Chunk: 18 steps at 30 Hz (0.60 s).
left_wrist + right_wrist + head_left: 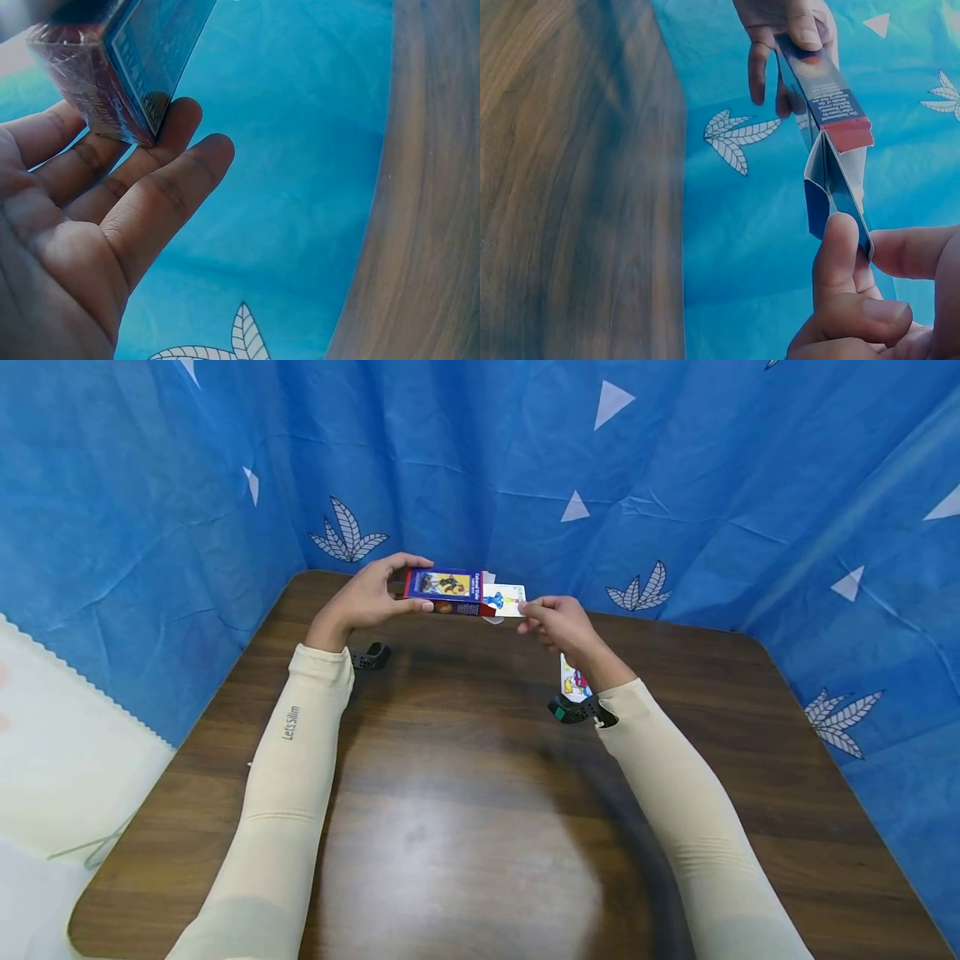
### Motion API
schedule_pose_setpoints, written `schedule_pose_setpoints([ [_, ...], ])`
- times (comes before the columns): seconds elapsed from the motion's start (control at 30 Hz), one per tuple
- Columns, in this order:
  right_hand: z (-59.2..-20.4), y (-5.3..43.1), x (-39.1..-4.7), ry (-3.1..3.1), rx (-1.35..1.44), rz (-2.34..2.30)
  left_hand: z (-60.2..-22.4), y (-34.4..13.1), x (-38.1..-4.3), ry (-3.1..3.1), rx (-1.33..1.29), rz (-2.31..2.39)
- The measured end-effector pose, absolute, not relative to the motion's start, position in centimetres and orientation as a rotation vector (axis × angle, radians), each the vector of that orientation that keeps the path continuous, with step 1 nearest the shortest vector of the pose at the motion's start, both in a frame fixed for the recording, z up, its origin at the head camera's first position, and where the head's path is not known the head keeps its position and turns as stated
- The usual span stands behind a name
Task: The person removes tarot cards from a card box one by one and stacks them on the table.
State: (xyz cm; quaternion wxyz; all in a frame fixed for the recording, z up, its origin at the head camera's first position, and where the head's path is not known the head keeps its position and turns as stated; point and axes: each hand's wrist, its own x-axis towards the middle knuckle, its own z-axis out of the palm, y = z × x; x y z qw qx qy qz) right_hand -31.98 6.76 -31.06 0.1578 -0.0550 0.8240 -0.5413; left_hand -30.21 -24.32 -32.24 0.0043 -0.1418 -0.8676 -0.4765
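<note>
My left hand [366, 597] grips a small purple and red card box [447, 587] by its left end, thumb on the near side. A yellow picture shows on its top face. From the box's right end, where flaps stand open, a picture card [506, 599] sticks out. My right hand [561, 625] pinches the card's outer end between thumb and fingers. In the right wrist view the box [821, 94] points toward my right fingers, with a flap [817, 196] beside the card. The left wrist view shows the box [124, 75] above my spread fingers.
Another colourful card [575, 678] lies on the brown wooden table [450, 735], partly behind my right wrist. Black straps [371, 657] circle both wrists. A blue patterned curtain [480, 460] hangs behind the table's far edge.
</note>
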Motion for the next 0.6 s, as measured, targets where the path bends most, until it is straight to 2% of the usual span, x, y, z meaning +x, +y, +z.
schedule_pose_setpoints([
  [0.23,-31.3,6.4,-31.5,2.173,-0.104,-1.655,-32.5,-24.4,-30.3,-2.711,-0.448,-1.503],
  [0.6,-32.4,6.5,-31.7,2.347,0.004,-1.983,-32.5,-24.4,-30.5,-2.698,-0.470,-1.504],
])
